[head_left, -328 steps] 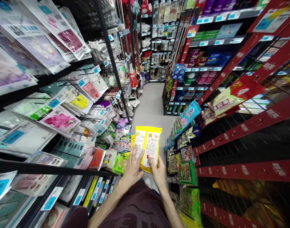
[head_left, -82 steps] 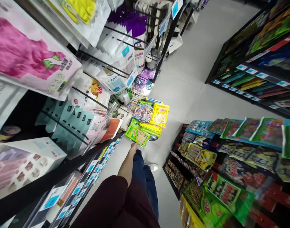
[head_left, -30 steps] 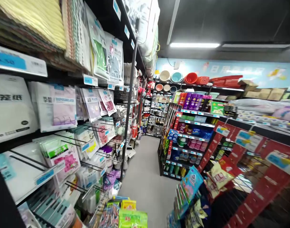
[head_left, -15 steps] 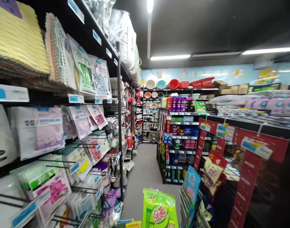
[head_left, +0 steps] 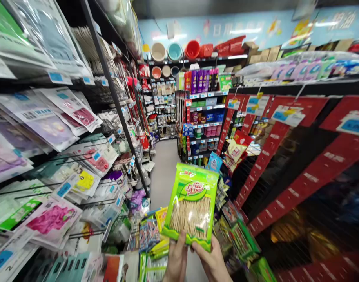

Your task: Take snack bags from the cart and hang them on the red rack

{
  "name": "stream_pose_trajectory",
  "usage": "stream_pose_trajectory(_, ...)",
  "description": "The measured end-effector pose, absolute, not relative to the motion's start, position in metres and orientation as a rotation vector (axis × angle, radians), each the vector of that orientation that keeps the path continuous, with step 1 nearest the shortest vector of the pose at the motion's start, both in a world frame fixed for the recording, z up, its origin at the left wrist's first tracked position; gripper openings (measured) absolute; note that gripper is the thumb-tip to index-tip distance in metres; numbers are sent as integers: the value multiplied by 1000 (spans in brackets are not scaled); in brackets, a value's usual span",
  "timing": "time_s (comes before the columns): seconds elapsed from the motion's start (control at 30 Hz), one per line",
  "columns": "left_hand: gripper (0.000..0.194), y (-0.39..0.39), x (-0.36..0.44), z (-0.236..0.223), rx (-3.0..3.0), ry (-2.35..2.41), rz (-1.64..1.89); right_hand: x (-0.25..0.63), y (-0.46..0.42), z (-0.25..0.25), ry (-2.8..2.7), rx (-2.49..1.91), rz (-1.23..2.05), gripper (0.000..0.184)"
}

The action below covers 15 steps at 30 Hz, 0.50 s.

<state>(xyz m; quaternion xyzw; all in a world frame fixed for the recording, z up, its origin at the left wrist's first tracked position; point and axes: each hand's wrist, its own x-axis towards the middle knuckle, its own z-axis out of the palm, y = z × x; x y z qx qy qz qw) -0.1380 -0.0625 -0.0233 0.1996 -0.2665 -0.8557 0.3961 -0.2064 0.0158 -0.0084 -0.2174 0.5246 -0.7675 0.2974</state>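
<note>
A bright green snack bag (head_left: 193,211), with a clear window showing thin beige sticks, is held upright in front of me over the aisle. My left hand (head_left: 176,256) grips its lower edge near the middle, thumb on the front. At the lower right corner my right hand (head_left: 210,256) pinches the bag, its thumb also on the front. The fingers behind the bag are hidden. Just left of the bag, beyond my left hand, are colourful packets (head_left: 151,231) and a yellow packet (head_left: 162,217).
On the left, a rack holds hanging packs of pink gloves (head_left: 51,219) and other bagged goods. Red shelf strips (head_left: 267,156) line the right side, with snack packets (head_left: 235,150) hanging there. The grey aisle floor (head_left: 164,156) runs toward shelves topped with basins (head_left: 193,50).
The view has tilted down and moved forward. The green bag now shows higher and fully, and both hands have come into view holding it.
</note>
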Motion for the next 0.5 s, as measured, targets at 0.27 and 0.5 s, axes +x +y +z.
stream_pose_trajectory(0.27, 56, -48, -129, -41, 471, -766, -2220, -207, 19, -25, 1515, -646, -1906, 33)
stream_pose_trajectory(0.5, 61, -57, -122, -42, 493, -649, -2183, -240, 22, 14, 2223, -1031, -1861, 39)
